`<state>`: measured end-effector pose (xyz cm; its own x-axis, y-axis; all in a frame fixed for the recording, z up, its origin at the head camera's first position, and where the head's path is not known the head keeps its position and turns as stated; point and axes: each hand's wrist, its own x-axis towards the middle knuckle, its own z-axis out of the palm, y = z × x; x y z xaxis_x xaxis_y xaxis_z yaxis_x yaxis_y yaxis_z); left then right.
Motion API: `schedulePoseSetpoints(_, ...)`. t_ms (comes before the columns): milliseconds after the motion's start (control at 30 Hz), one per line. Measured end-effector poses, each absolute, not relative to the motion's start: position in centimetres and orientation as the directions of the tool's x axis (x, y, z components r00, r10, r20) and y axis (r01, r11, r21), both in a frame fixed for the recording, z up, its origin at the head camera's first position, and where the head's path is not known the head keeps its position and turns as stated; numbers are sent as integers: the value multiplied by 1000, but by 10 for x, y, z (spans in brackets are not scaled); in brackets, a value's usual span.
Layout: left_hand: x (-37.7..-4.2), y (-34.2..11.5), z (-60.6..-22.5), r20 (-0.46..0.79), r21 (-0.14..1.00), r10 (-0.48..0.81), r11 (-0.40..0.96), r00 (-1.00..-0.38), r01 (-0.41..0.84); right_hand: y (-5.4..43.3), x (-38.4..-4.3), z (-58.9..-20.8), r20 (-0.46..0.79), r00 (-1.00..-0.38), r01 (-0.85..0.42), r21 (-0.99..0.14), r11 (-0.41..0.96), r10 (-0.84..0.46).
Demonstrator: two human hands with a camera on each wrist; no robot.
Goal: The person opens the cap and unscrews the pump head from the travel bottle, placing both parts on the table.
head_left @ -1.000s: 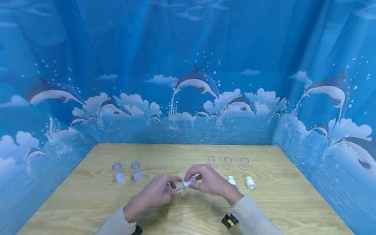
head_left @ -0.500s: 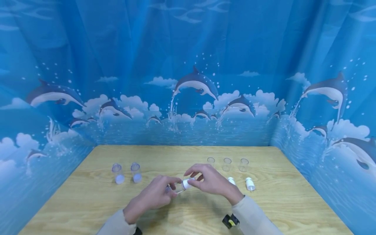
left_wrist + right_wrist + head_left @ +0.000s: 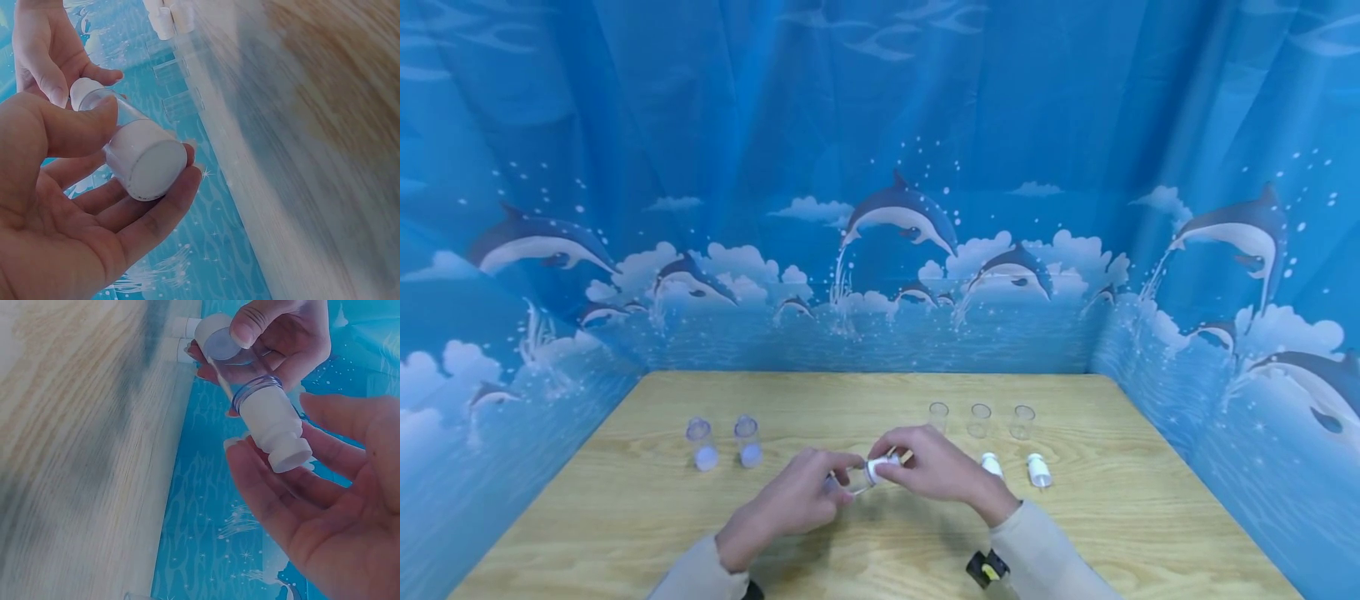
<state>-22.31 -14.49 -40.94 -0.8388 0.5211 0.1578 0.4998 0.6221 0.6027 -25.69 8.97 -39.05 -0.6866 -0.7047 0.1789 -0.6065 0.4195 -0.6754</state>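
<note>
My left hand (image 3: 805, 492) grips a clear pump bottle (image 3: 128, 112) that has a white base inside; the bottle lies tilted above the table. Its thumb presses the side, and the fingers support it from beneath. A white pump head (image 3: 272, 419) sits at the bottle's neck, pointing right in the head view. Around that pump head my right hand (image 3: 932, 462) curls its thumb and fingers. In the right wrist view small gaps show beside some of these fingers, so how firm the hold is stays unclear.
At left on the wooden table (image 3: 625, 517) stand two clear bottles (image 3: 700, 442) with whitish bases. Three clear cups or caps (image 3: 980, 421) form a row at right. Two white pump heads (image 3: 1039, 471) lie nearer, one partly behind the right hand. A dolphin-print curtain (image 3: 880, 333) encloses the table.
The right hand's fingers lifted off the pump head half a second ago and now curl around it again. The left hand has kept the bottle in place.
</note>
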Motion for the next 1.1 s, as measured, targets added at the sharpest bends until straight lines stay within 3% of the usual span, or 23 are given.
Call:
schedulePoseSetpoints(533,-223,-145,-408,126,616,517,629,-847,475,88,-256,-391,165,-711,-576,-694,432,-683)
schedulePoseSetpoints(1100,-223,-145,-408,111,611,498,648,-860,454,89,-257,-391,215,-683,-608,-696,381,-698)
